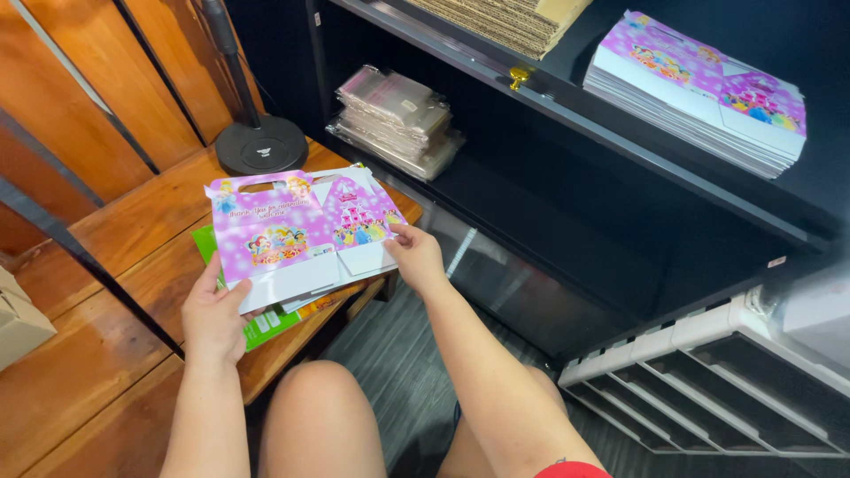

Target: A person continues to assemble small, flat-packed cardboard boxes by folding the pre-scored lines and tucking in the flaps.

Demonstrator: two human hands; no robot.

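Over wooden table (106,372) edge: left hand (212,319), right hand (414,257) gripping flat pink box (297,232).

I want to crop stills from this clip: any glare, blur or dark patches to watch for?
Head view: sharp overall; the flat pink party box held by the left hand and right hand is evenly lit; a bright streak of glare on the black cabinet front; deep shadow inside its lower shelf; edges bow slightly.
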